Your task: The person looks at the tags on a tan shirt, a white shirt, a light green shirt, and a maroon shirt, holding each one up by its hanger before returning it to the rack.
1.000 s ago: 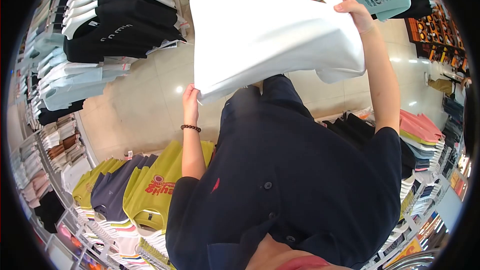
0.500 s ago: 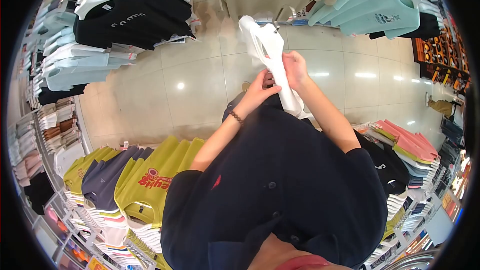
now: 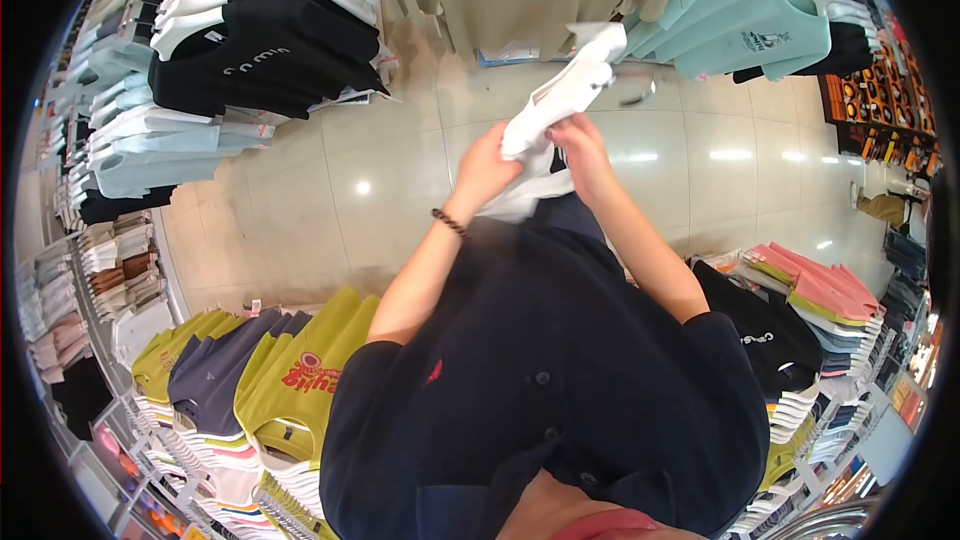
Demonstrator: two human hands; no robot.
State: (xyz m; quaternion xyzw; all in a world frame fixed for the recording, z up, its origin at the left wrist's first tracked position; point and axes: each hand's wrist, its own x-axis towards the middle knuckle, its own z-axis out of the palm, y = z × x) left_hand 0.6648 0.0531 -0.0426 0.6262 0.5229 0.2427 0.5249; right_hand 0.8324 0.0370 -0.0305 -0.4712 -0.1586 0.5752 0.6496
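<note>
On my feed the wearer's navy buttoned shirt [image 3: 480, 350] is closest, with lime-green printed T-shirts [image 3: 345, 345] hanging beside it on the left. From the sleeves, the left forearm [image 3: 418, 275] and right forearm [image 3: 648, 252] reach forward and angle inward. The left hand [image 3: 487, 168], dark beaded bracelet [image 3: 449, 223] at its wrist, looks closed on cloth, though I can't see its fingertips; the right hand [image 3: 586, 152] has its fingers curled in, pinching the same cloth. That's a white top [image 3: 560, 102], bunched narrow between them and slanting away rightward over the tiled floor [image 3: 400, 205], a blurred metal hanger hook [image 3: 640, 93] just beside its far end. I read the step as turning and handling this top; the next move, I'd judge, calls for both grips to stay even. Farther off hang a khaki shirt [image 3: 535, 0] and mint-green T-shirts [image 3: 765, 30].
</note>
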